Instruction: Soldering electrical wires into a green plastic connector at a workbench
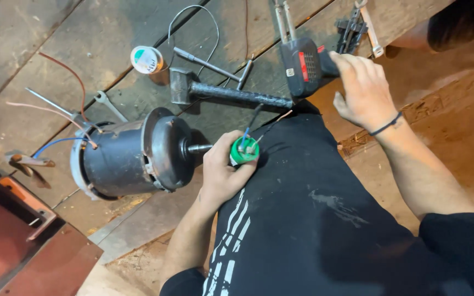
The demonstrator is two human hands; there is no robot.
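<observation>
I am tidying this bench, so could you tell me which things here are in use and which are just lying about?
In use:
- green-capped part with wires, gripped by the left hand
- black and red meter, which the right hand reaches toward

Lying about:
- electric motor
- hammer
- solder spool
- small spanner

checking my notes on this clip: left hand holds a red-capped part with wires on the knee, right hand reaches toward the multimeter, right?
Not quite: the head view shows the cap is green, not red. The left hand holds the green-capped part, wires sticking out of its top, on the knee, while the right hand reaches toward the multimeter.
</observation>
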